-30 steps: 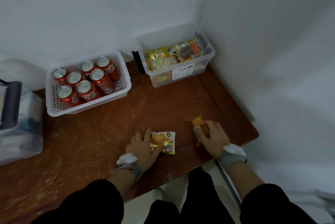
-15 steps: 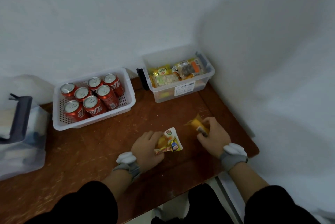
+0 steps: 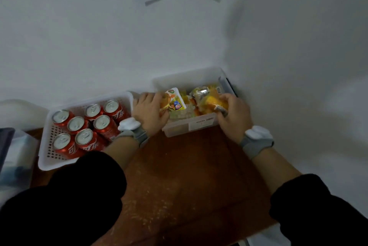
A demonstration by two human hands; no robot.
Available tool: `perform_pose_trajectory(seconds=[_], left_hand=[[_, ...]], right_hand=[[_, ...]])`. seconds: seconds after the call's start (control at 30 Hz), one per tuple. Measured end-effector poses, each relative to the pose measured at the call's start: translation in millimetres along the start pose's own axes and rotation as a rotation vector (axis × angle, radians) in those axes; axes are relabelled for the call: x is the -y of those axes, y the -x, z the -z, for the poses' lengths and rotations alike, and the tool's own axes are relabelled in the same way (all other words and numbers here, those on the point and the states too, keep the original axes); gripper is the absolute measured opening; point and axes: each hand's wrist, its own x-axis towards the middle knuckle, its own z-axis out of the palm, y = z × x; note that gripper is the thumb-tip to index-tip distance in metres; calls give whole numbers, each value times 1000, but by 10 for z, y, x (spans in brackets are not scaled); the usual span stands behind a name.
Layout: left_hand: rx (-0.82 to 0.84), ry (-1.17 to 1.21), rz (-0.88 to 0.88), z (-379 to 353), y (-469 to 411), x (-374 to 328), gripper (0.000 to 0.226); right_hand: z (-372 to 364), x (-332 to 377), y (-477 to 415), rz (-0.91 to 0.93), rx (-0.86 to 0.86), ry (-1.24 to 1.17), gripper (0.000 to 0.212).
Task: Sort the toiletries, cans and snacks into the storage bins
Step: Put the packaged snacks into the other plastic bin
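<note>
Both hands have moved from the table [image 3: 189,166] up to the clear bin [image 3: 179,129]. The left hand [image 3: 149,110] grips a yellow snack packet [image 3: 173,101] over it; the right hand [image 3: 235,115] grips an orange snack [image 3: 214,101] inside it.

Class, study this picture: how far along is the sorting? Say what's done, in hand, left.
Done: seven cola cans stand in the white basket. In hand: the left hand holds a yellow snack packet, the right hand an orange snack packet, both over the clear bin. Left: dropping them in.
</note>
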Motion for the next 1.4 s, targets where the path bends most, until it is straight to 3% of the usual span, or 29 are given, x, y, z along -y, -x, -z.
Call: perform_pose_trajectory(seconds=[0.43,0.57,0.7,0.9,0.97,1.13,1.23,1.4], left_hand=[[14,-165,125,-987,-612,165,26],[163,-135,204,-909,-647,139,31],[160,-208,123,-948,-653,149,34],[203,-245,70,-955,-627,196,44],[188,-178,96,-930,-626,180,48],[41,38,241,-751,-502,87,50],[66,142,237,-510,-104,63,57],[63,86,195,-75,625,407,54]], right_hand=[[-708,-474,-1404,280,284,257,33],[-844,-647,-1525,242,299,356,37],[-855,-643,-1498,224,260,360,36],[-769,-566,-1404,229,406,455,68],[-766,-512,-1271,182,367,387,72],[-718,-403,-890,63,228,202,48],[-634,-288,-608,27,204,101,43],[-489,261,-229,112,233,-84,38]])
